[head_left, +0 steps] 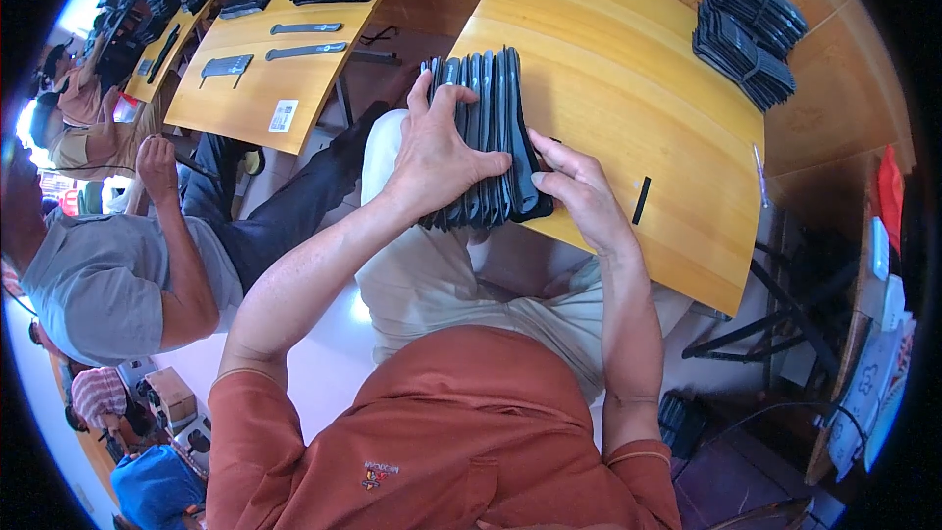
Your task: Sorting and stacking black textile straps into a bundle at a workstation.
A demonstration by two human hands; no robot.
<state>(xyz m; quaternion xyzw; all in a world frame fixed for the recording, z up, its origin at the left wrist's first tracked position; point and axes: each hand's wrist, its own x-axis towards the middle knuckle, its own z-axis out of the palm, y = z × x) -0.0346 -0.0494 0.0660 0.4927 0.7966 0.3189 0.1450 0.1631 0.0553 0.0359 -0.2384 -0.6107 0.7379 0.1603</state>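
Fingers (461, 103) of the left hand (432, 152) are spread and curled over the top of a stack (491, 137) of flat black sleeves, the thumb out of sight on the near side, so the hand clamps the row from the left. Across from it, the right hand (579, 191) presses in, thumb (546, 180) flat on the last sleeve and the other fingers tucked behind it; they are closed on the stack rather than spread. The sleeves stand on edge, packed side by side, at the near left edge of the wooden surface (628, 69), partly overhanging toward the lap.

By the look of it, the step in hand is squaring the row up: both hands squeeze it together into one tight bundle. The next move would seem to call for steady inward pressure from both sides so none of the sleeves fans out or slips off the edge, and for a grip that lets the bundle be lifted or bound whole.

A bundle pile (748, 27) of the same black sleeves lies at the far right corner of the surface, well apart from the hands. A short black strip (641, 201) lies flat just right of the right hand. On the next table (285, 79) to the left are more black stacks and a few single pieces. A seated person (108, 275) in a grey shirt is at the left, arm raised, apart from this work.
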